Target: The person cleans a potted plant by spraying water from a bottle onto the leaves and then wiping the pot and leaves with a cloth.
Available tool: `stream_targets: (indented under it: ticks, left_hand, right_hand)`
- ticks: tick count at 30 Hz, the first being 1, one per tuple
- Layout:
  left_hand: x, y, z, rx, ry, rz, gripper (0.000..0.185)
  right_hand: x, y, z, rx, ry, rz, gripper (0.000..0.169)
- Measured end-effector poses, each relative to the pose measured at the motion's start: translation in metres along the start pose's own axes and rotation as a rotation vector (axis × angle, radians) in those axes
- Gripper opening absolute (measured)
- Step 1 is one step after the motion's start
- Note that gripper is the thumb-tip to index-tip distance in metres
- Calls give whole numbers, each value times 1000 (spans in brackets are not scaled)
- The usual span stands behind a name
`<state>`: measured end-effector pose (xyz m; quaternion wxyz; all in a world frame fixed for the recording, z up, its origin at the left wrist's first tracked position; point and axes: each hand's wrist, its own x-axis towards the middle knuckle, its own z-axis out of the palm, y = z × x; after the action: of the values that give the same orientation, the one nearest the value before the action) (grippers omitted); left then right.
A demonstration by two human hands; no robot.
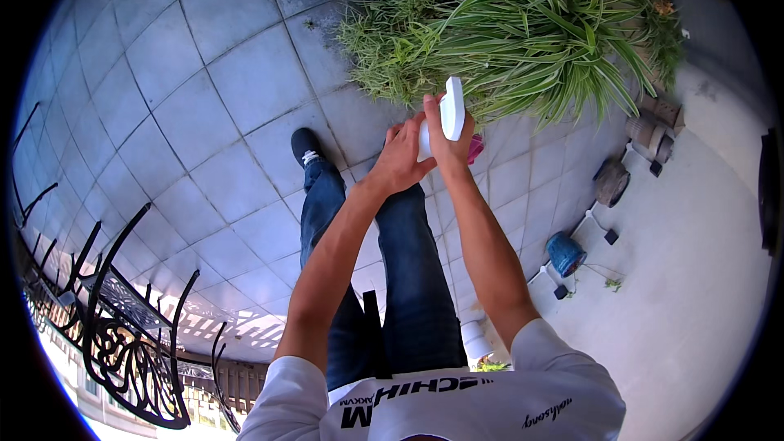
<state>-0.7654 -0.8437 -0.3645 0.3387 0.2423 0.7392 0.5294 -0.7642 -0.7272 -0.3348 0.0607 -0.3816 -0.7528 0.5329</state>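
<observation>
A white spray bottle [452, 109] is held out in front of me, close to the leafy plants. My right hand [452, 138] is wrapped around it just below its head. Against the side of its white body rests my left hand [403, 156], fingers curled over it. Much of the bottle is hidden by both hands. Something pink [476, 149] shows beside my right wrist; whether it is a cloth or held by the hand is unclear. Beyond the hands spreads a spider plant [539, 43] with striped leaves, with finer grassy plants [392, 43] to its left.
Square paving tiles [202, 116] cover the ground under my feet. Along the pale wall [674, 245] at right stand a blue pot [565, 253], a grey pot [610, 182] and a brownish pot [644, 130]. Black ornate metal furniture [131, 349] occupies the lower left.
</observation>
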Motion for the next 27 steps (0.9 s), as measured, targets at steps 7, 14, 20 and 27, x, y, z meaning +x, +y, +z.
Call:
stream_targets:
  ticks: [7,14,20,27]
  left_hand:
    - [-23,-11,-43,-65,-97,-82,83]
    - [-30,-7,-125,15,-17,-36,85]
    - [26,4,-203,70,49,70,90]
    - [138,11,-287,137,-96,68,79]
  right_hand:
    - [-10,-18,40,-4,10,193,22]
    - [-17,-63,97,140,-61,58,27]
    - [44,-122,143,216,-67,-10,42]
    - [148,-173,174,162,-49,-208,33]
